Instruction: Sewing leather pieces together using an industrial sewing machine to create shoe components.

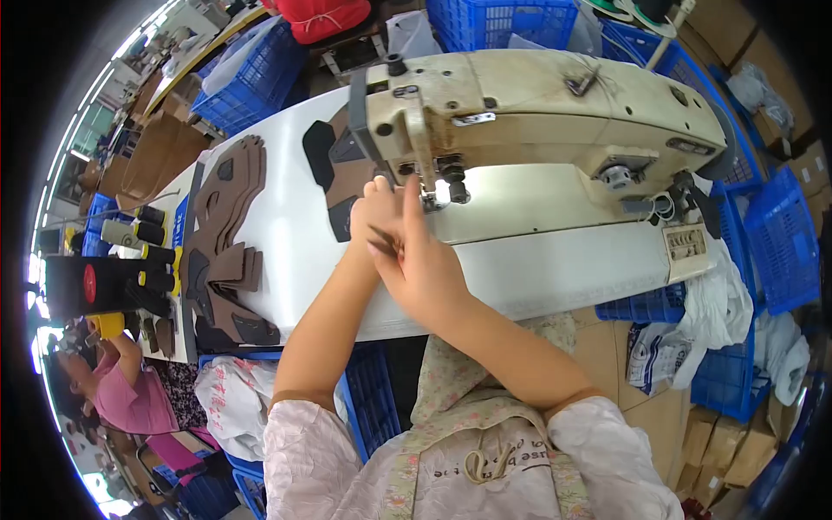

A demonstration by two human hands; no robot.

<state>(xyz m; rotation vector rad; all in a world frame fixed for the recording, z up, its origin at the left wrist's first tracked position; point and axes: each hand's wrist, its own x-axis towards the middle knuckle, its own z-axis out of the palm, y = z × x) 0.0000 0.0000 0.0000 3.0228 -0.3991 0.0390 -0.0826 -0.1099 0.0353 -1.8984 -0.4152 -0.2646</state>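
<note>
At the needle end of a cream sewing machine (555,100), my two hands are close together, the right partly in front of the left. My left hand (373,212) has bent fingers on the edge of a brown cut piece (348,180) with black patches, beside the presser foot. In my right hand (426,273) is a small dark pointed tool (382,240), which looks like thread snips; its handle is hidden by the palm. The right index finger points up towards the needle area and is slightly blurred.
Stacked brown cut pieces (236,195) and more with black patches (230,299) lie on the white table (295,260) to the left. Thread cones (147,232) stand further left. Blue crates (784,238) and white bags surround the table. A person in pink (134,390) sits at lower left.
</note>
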